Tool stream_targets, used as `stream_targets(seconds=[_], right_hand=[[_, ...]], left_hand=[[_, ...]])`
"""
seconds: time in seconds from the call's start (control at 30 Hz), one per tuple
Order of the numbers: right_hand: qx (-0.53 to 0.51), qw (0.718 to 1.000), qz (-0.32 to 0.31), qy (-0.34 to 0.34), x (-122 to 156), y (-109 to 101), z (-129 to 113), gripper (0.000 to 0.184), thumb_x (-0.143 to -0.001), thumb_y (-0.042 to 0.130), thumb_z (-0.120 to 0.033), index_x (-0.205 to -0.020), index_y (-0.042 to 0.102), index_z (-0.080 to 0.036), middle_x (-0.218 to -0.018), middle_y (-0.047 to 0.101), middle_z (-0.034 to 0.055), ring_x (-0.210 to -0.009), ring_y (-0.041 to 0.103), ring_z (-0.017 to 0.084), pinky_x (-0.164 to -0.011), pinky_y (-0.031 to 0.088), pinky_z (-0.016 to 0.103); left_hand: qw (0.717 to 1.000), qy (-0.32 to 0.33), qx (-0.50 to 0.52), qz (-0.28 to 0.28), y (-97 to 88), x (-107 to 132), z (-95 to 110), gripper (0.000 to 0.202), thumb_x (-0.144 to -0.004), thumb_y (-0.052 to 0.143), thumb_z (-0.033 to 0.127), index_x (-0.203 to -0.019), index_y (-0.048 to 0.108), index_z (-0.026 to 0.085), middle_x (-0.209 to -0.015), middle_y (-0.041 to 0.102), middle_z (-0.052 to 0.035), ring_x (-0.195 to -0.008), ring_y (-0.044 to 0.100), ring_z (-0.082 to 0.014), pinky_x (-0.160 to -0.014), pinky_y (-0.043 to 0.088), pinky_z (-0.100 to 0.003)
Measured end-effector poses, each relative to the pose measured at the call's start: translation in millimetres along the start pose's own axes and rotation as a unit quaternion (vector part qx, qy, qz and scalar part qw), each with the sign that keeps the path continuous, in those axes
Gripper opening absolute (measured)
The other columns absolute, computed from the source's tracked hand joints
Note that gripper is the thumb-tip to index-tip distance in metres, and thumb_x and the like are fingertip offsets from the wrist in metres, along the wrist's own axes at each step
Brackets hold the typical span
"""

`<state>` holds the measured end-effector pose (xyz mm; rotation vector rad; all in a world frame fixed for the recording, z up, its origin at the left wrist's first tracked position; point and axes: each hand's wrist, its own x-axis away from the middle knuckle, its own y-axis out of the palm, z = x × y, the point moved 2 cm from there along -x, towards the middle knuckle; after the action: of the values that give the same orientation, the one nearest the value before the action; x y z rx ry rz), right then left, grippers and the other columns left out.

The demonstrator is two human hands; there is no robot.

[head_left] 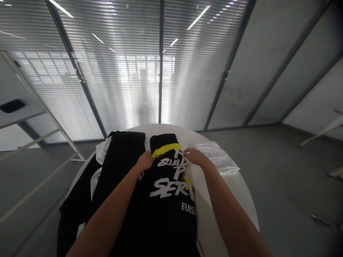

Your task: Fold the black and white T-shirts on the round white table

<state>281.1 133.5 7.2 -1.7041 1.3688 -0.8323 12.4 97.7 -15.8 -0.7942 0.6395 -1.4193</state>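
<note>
A black garment [166, 221] with white lettering and a yellow band lies lengthwise on a round white table [184, 131]; whether it is a shirt or trousers I cannot tell. At its left edge, just below the yellow band, my left hand [145, 160] is closed on the cloth. My right hand [192, 156] pinches the opposite edge beside the lettering. The lettering is cut off along the right edge, where the cloth appears folded under. The garment's near end runs out of the picture.
More dark clothing [122, 153] and some white cloth [103, 150] lie on the left, partly over the table's edge. A white cloth [218, 157] rests at the right. Beyond stands a glass wall with blinds [134, 100]; a whiteboard frame [57, 123] is at left.
</note>
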Motion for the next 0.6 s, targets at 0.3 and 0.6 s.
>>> stream_targets(seconds=[0.3,0.6], right_hand=[[0.079,0.996,0.042,0.023,-26,53,-23,0.038,-0.088,0.051,-0.028,-0.124,0.062,-0.018,-0.122,0.059,0.0164,-0.122,0.046,0.03,-0.103,0.032,0.041],[0.046,0.995,0.074,0.052,-28,52,-14,0.041,-0.085,0.049,-0.024,-0.123,0.064,-0.019,-0.124,0.056,0.0122,-0.112,0.053,0.024,-0.095,0.039,0.03]], left_hand=[[0.999,0.024,-0.027,0.003,3.3,1,-7,0.039,-0.086,0.051,0.024,-0.122,0.061,0.014,-0.118,0.067,-0.0145,-0.106,0.063,-0.0255,-0.09,0.043,-0.03],[0.999,0.032,0.017,-0.02,0.1,-4,-10,0.035,-0.082,0.054,0.02,-0.116,0.064,0.014,-0.112,0.069,-0.011,-0.099,0.064,-0.022,-0.085,0.044,-0.027]])
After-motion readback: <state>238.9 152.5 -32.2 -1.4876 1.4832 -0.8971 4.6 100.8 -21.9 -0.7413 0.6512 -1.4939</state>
